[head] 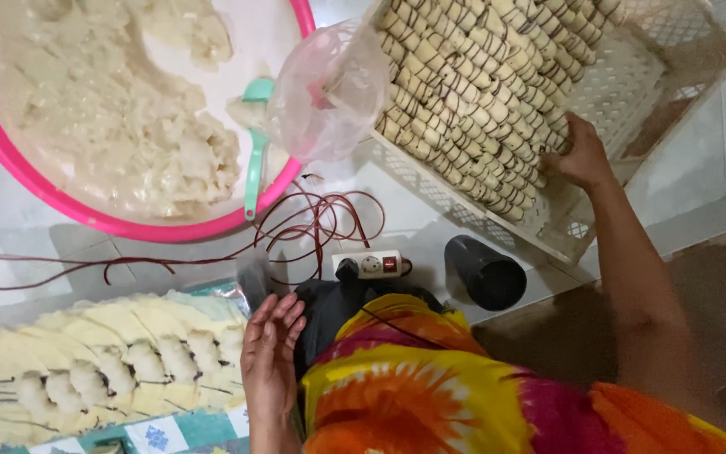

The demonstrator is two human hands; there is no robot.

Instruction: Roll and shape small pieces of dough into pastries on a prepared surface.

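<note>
Tiled floor; right hand (580,155) touches stacked rolls (472,92); left hand (269,353) open.

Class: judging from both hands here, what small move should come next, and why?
Probably the right hand settles the roll it touches into the stacked rolls in the white crate. The open left hand waits empty beside the filled wrappers.

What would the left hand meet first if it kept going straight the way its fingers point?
The left hand points up the picture. First in that line looks to be the white power strip with its tangle of reddish cable, then the pink basin beyond. Depth is hard to judge, so this is tentative.
</note>
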